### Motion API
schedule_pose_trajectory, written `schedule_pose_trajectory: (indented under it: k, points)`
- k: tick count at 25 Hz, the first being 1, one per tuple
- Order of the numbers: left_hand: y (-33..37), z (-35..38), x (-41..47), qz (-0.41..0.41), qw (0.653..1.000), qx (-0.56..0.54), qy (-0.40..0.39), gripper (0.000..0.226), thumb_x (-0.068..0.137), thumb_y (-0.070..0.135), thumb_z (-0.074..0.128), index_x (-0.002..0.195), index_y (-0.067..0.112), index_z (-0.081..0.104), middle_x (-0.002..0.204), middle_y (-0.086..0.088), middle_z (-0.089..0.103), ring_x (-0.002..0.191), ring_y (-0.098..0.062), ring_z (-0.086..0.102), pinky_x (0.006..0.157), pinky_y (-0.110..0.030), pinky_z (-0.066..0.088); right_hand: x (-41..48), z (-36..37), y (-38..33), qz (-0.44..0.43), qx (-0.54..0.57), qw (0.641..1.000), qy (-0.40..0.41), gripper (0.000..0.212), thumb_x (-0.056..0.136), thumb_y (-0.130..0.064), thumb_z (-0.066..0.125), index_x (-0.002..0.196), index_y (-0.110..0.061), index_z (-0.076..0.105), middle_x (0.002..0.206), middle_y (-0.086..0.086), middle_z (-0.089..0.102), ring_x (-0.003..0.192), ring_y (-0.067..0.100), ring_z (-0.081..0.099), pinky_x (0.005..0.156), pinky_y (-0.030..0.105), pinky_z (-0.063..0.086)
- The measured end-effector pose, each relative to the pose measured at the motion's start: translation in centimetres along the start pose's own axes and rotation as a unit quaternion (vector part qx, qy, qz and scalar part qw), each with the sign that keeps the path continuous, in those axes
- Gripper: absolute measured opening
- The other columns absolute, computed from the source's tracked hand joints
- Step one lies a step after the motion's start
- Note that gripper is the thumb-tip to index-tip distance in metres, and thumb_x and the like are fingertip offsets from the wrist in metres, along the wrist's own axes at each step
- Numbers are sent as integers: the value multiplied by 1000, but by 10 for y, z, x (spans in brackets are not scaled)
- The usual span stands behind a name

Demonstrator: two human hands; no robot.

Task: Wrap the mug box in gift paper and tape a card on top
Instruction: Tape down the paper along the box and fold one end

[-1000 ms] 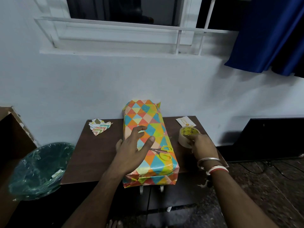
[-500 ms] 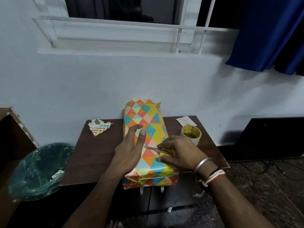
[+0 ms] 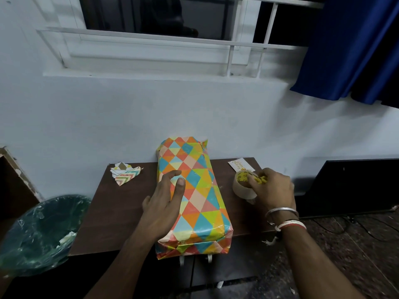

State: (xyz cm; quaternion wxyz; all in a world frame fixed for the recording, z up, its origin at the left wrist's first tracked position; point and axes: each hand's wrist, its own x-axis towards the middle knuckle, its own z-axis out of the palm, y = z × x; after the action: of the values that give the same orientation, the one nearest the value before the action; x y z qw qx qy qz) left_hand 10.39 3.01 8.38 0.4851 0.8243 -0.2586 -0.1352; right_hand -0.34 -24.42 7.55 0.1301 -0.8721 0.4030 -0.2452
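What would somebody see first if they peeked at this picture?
The box, wrapped in bright triangle paper, lies in the middle of the brown table with the left hand resting on it. To its right, the right hand holds yellow scissors at the tape roll. A deep blue curtain hangs at the top right.

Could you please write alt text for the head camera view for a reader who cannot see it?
A person's left hand rests on a long box wrapped in bright triangle-patterned paper on a dark brown table, while the right hand, holding yellow-handled scissors, touches a beige tape roll.
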Motion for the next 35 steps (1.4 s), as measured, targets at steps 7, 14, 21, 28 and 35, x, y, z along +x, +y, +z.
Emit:
schedule_pose_trajectory:
  k: [7, 14, 21, 28, 35]
  points:
    - [0, -1, 2, -4, 1000, 17, -8, 67, 73, 96, 9, 127, 62, 30, 148, 14, 47, 133, -19, 50, 118, -61, 30, 3, 20, 5, -44, -179, 983, -11, 55, 88, -75, 56, 113, -27, 67, 113, -1, 71, 94, 29, 68, 72, 36, 55]
    - [-19, -17, 11, -160, 981, -111, 25, 48, 100, 54, 55, 142, 32, 43, 128, 4, 58, 108, -19, 67, 85, -41, 59, -45, 23, -38, 48, 239, 947, -211, 55, 83, -75, 65, 102, -25, 79, 90, -12, 77, 87, 7, 72, 82, 29, 58]
    - [-26, -15, -3, -129, 975, -176, 32, 46, 100, 24, 67, 143, 31, 52, 101, 18, 68, 93, -13, 74, 76, -34, 62, -60, 22, -48, 2, 347, 900, -264, 21, 86, -44, 81, 98, -26, 83, 89, -10, 80, 84, 9, 77, 86, 40, 62]
    - [-20, -19, -12, 50, 951, -284, 113, 75, 87, -7, 75, 150, 25, 48, 138, 15, 61, 122, -3, 65, 91, -28, 60, -69, -11, -59, -91, 521, 837, -139, 51, 83, 2, 81, 126, -20, 66, 111, -18, 76, 106, 4, 72, 87, 18, 57]
    - [-34, -12, -9, 63, 970, -204, 116, 75, 88, -5, 75, 149, 28, 46, 129, 0, 54, 118, 0, 65, 95, -20, 56, -80, 16, -45, -109, 434, 888, -110, 67, 75, -9, 91, 125, -39, 59, 123, -11, 64, 105, -4, 69, 89, 21, 58]
